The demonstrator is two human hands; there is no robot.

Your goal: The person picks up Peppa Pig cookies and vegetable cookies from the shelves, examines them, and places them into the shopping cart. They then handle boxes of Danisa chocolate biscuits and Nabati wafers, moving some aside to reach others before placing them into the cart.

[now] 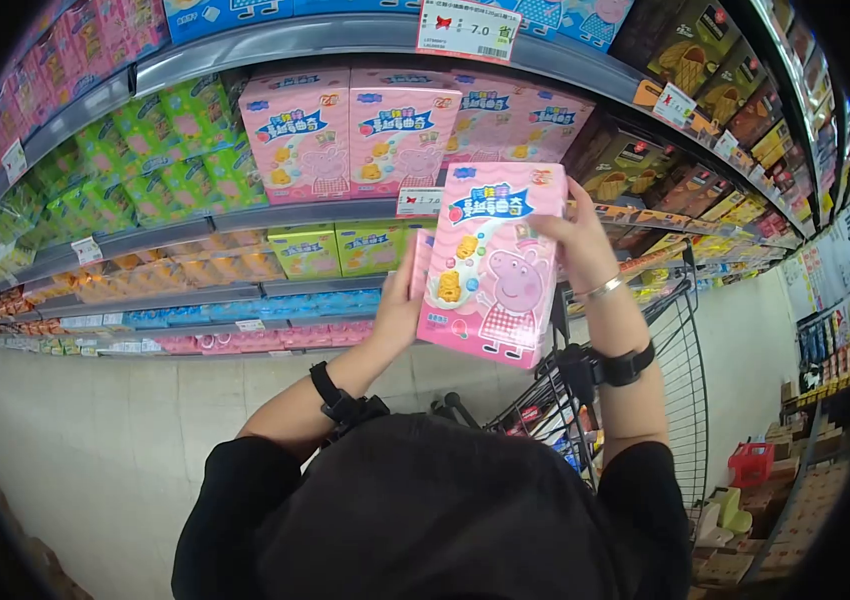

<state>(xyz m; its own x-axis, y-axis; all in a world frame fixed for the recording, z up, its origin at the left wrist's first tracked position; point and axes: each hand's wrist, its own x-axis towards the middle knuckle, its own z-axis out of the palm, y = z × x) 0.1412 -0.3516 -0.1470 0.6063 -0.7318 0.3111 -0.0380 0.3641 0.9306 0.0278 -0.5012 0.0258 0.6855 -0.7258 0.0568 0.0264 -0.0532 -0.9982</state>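
In the middle of the head view a pink biscuit box (493, 265) with a cartoon pig is held up in front of the shelf, slightly tilted. My right hand (582, 240) grips its upper right side, thumb across the front. My left hand (402, 305) is at the lower left, closed on a second pink box (423, 262), mostly hidden behind the first. Similar pink boxes (350, 135) stand upright on the shelf just beyond, above a price tag (419, 201) partly covered by the held box.
Green packs (160, 150) fill the shelf at left, brown boxes (635, 160) the right. Lower shelves hold green boxes (337, 249) and orange and blue packs. A wire shopping cart (680, 350) with goods stands below right. A red basket (751, 464) lies farther right.
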